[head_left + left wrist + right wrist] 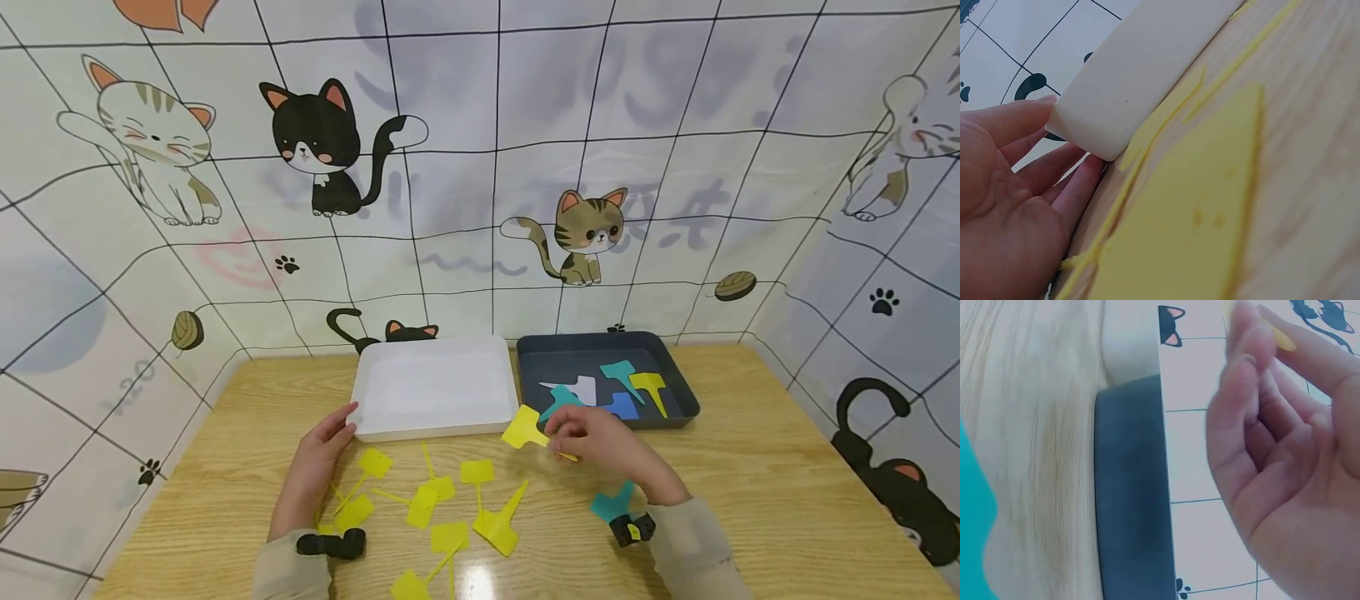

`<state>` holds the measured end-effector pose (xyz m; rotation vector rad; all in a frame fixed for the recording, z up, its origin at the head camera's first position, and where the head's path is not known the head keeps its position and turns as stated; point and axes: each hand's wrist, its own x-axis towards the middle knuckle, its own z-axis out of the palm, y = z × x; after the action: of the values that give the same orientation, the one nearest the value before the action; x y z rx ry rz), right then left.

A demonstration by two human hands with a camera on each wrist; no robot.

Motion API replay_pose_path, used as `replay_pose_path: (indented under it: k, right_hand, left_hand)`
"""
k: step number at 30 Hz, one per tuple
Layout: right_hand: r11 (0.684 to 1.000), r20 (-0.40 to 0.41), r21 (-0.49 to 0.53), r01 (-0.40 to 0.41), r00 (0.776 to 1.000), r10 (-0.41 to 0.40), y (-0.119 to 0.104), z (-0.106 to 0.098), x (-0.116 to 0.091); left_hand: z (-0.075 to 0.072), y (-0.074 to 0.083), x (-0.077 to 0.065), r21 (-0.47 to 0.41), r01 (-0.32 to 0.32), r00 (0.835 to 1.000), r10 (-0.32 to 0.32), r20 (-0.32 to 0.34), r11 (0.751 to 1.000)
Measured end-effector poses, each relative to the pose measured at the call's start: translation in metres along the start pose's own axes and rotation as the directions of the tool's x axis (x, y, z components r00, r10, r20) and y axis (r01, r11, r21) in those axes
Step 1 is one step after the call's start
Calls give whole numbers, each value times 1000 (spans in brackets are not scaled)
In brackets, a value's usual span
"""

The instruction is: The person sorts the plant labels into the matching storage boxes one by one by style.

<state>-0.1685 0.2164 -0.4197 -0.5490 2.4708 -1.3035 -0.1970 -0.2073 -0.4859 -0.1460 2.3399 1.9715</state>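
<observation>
In the head view, my right hand (596, 437) pinches a yellow T-shaped plant label (522, 427) by its stem, over the front edge of the dark tray. Only a bit of that label (1282, 337) shows past the fingers in the right wrist view. My left hand (318, 462) touches the front left corner of the white tray (371, 435) with extended thumb and fingers. The left wrist view shows these fingertips right at the tray's corner (1107, 119). Several yellow plant labels (498, 529) lie scattered on the table before the white tray, some overlapping.
The dark tray (678, 367) stands right of the white one and holds teal, blue, white and yellow labels. A teal label (611, 504) lies on the wooden table (780, 500) beneath my right wrist. A cat-patterned sheet (457, 183) rises behind and beside the table.
</observation>
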Motion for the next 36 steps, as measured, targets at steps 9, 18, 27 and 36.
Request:
replay_pose_path:
  k: [9, 18, 27, 36]
  right_hand:
    - [978, -164, 207, 31, 987, 3, -23, -3, -7]
    - [945, -314, 324, 32, 947, 76, -1, -4, -1]
    - [946, -351, 323, 30, 932, 90, 2, -6, 0]
    - [912, -405, 405, 69, 908, 111, 2, -8, 0]
  left_hand:
    - [0, -2, 0, -15, -7, 1000, 7, 9, 1000]
    - [-1, -4, 2, -14, -7, 1000, 7, 5, 1000]
    - [-1, -2, 0, -12, -9, 1000, 9, 10, 1000]
    - [-1, -3, 1, -16, -7, 1000, 7, 5, 1000]
